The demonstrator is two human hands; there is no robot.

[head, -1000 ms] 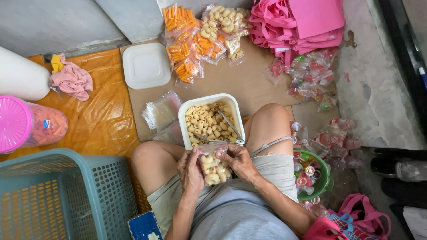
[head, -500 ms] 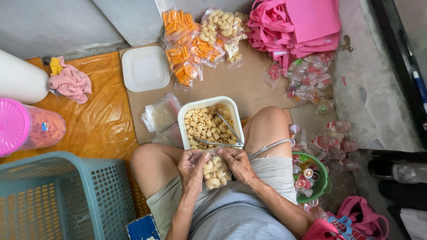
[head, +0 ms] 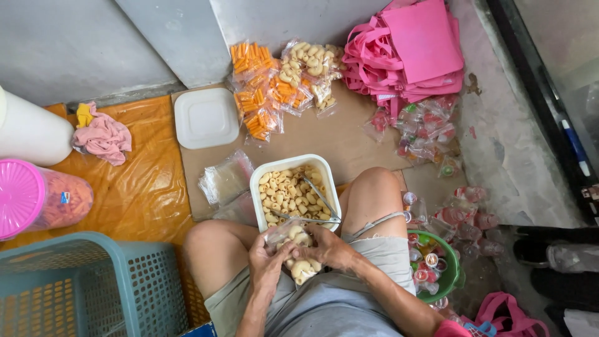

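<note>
Fingertips of both hands pinch the top of a small clear bag (head: 298, 256) stuffed with pale curled crackers. Left hand (head: 267, 259) grips the bag's left side, fingers curled shut on the plastic; right hand (head: 326, 246) clamps the other side, thumb and forefinger pressed together at the mouth. The bag sits low in the lap, between the thighs, likely so that anything spilled drops onto the shorts rather than the floor.

Just ahead of the hands, touching the knees, a white tub (head: 293, 190) holds loose crackers of the same kind, with metal tongs (head: 315, 209) lying across it (handles toward the right hand, easy to grab). Its lid (head: 206, 117) lies apart on the cardboard (head: 349, 140), out of the way. A stack of empty clear bags (head: 226, 180) rests beside the tub, on the left-hand side.

Further out: filled bags of orange sticks and pale crackers (head: 281, 84) heaped against the wall, pink cloth bags (head: 412, 53) piled at the far right, small packets of red and green sweets (head: 424, 128) scattered below them. A green bowl (head: 446, 274) of small cups is tucked by the right hip. On the left, a blue basket (head: 81, 287), a jar with a pink lid (head: 31, 200), a pink rag (head: 103, 137) on orange plastic sheet (head: 137, 187).

The raised knees hem in the tub; reach to the far heaps goes over it.
</note>
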